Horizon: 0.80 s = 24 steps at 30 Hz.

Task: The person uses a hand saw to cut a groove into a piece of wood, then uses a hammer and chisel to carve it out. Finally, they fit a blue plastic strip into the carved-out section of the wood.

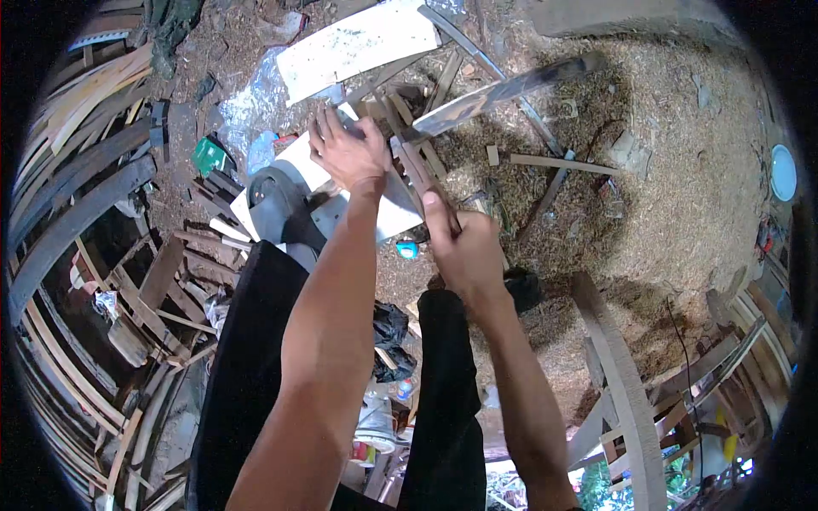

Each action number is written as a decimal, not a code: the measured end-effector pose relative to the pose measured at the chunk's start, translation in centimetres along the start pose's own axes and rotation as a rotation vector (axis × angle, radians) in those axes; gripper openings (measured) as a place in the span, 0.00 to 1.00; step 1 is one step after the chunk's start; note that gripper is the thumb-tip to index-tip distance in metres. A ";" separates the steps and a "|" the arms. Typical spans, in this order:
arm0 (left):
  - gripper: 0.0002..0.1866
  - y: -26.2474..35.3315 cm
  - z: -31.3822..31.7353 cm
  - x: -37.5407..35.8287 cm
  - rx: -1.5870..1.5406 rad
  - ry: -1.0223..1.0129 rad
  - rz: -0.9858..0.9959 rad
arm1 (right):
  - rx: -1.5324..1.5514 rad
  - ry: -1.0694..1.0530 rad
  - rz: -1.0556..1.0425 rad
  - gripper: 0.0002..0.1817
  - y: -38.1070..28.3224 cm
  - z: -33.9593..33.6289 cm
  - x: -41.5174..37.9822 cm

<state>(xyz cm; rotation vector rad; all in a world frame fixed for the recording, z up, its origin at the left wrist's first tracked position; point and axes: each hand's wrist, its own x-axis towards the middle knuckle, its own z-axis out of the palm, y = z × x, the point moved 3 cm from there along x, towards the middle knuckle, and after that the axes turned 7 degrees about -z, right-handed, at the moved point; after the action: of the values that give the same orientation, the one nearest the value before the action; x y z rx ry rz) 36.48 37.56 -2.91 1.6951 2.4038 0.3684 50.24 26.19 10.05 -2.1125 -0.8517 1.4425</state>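
My left hand point(349, 155) is spread, fingers apart, over a white board point(300, 159). Its thumb points towards a long stained strip point(511, 92), which slants away to the upper right. What lies under the palm is hidden. My right hand point(464, 247) is closed round the near end of a long brown tool point(416, 170), apparently a handsaw seen nearly edge-on. Its far end reaches the near end of the stained strip, beside my left hand. Whether it has teeth cannot be seen. A grey rounded piece point(271, 204) rests on the white board's left part.
A white sheet point(362, 44) and clear plastic point(251, 106) lie beyond my hands. A blue tape measure point(407, 249) is near my knees. Timber strips point(77, 187) crowd the left. Sawdust point(673, 179) covers the ground at right, where a pale beam point(622, 375) stands close by.
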 end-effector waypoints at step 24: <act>0.32 0.2 -0.3 0.5 -0.022 -0.093 -0.074 | -0.159 -0.128 -0.090 0.21 -2.5 -4.3 -11.3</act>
<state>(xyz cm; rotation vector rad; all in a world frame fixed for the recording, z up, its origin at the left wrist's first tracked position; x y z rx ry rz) 36.36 38.07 -2.56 1.5737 2.3790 0.2973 50.66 19.99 20.73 -2.0822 -1.1303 1.5207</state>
